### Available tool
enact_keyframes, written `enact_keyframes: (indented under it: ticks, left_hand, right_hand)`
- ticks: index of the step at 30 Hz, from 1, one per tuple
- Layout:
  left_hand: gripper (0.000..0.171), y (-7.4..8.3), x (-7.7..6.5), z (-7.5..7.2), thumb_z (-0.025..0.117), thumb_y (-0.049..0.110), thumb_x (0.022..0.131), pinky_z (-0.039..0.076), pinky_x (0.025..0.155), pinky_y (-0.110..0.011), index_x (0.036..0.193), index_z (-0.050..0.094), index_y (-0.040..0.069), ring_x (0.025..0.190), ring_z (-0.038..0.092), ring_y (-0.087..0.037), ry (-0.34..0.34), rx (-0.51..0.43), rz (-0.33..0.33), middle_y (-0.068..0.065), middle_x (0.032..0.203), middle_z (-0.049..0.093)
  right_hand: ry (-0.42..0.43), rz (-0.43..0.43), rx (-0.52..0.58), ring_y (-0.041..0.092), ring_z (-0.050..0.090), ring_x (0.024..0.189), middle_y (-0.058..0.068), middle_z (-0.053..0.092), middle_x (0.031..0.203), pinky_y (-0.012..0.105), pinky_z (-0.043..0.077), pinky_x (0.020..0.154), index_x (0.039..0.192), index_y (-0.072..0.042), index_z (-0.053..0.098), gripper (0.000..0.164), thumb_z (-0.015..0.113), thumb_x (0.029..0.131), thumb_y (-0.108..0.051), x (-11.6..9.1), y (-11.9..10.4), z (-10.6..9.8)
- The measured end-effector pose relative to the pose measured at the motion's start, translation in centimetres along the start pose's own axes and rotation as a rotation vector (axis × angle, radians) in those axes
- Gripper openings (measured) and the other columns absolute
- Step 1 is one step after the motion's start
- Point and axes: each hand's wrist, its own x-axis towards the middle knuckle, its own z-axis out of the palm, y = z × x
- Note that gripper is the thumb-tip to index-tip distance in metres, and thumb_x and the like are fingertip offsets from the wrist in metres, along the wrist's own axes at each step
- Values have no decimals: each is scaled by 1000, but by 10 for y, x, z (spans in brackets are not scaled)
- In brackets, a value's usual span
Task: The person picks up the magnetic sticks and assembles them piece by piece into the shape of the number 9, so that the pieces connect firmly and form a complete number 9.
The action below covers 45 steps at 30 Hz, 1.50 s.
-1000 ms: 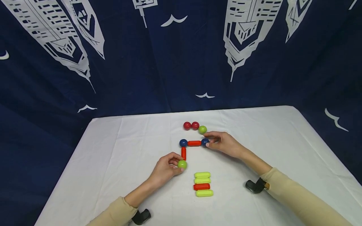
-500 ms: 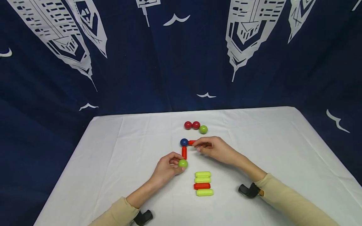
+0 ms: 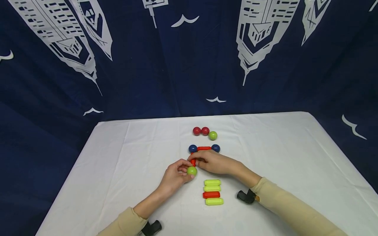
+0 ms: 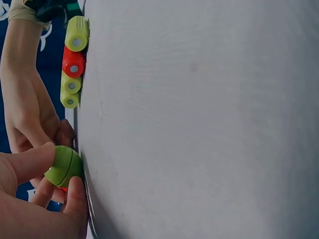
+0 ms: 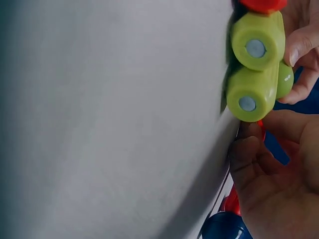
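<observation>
In the head view my left hand [image 3: 175,175] grips a lime-green ball [image 3: 192,171] between thumb and fingers. Against that ball stands the near end of a red magnetic rod [image 3: 193,163], partly covered by fingers. My right hand [image 3: 217,163] pinches this rod from the right, thumb and index finger on either side. At the rod's far end is a blue ball [image 3: 193,148], from which a second red rod [image 3: 204,148] runs right to another blue ball [image 3: 216,148]. The left wrist view shows the lime-green ball [image 4: 64,167] held close above the cloth.
Nearer the person lies a stack-like row of rods: lime-green rods [image 3: 214,201] and one red rod [image 3: 211,195], with metal discs in their ends. Behind the joined pieces sit two red balls [image 3: 196,131] and a lime-green ball [image 3: 213,135]. A white cloth [image 3: 133,157] covers the table.
My right hand has left the right-hand blue ball, moved left and toward the person, and now holds the red rod beside the lime-green ball. The left hand keeps its grip in place.
</observation>
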Motion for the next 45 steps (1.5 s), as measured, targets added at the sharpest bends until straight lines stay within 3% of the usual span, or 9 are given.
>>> enact_keyframes:
  ticks: [7,11,17,30,34,39,43,45]
  left_hand:
    - [31,2,1,3,74,-11,77,47,68,-20,106,65,-4,86,56,-27,10,2,11,-15,98,63]
    - [32,2,1,4,75,-5,79,47,70,-21,109,68,2,88,57,-22,19,19,-1,-9,100,64]
    - [31,5,1,5,72,-4,81,47,68,-21,111,70,2,87,55,-19,16,21,-36,-7,98,64]
    - [32,4,-6,12,68,-5,84,44,64,-21,116,68,1,89,52,-21,53,-57,-67,-9,98,61]
    - [33,5,-9,14,67,-5,85,42,62,-19,118,67,0,89,51,-21,65,-91,-71,-12,100,61]
    - [31,25,-16,12,64,-10,85,42,64,-19,116,66,-6,91,52,-27,71,-123,-80,-20,100,60]
    - [31,27,-16,12,64,-11,84,44,69,-20,115,66,-8,92,53,-29,78,-116,-72,-20,99,60]
    - [31,18,-14,13,65,-10,84,44,70,-19,115,67,-6,92,54,-27,83,-115,-66,-18,99,61]
  right_hand:
    - [28,12,8,11,54,71,-3,59,84,26,44,66,118,-27,65,30,57,98,-7,0,-2,-1]
    - [28,8,29,11,56,77,-3,63,97,27,46,69,124,-23,64,33,57,97,-6,-6,-2,-3]
    - [62,48,88,11,58,94,-3,66,110,29,50,84,125,-16,64,32,59,96,-5,-27,-4,-7]
    - [9,118,85,10,57,85,-11,65,97,25,48,75,110,-20,71,23,72,89,-12,-75,-3,1]
    - [24,117,64,9,56,85,-12,65,98,26,48,75,109,-21,71,24,69,90,-8,-77,-3,3]
    - [85,113,1,8,56,84,-14,65,98,27,49,75,111,-18,72,23,66,91,-8,-73,-4,3]
    - [131,118,-12,8,56,82,-13,64,98,27,49,74,112,-17,71,22,68,92,-10,-66,-6,1]
    - [141,120,-10,9,56,82,-14,65,100,27,49,74,112,-17,71,22,67,92,-10,-63,-6,2]
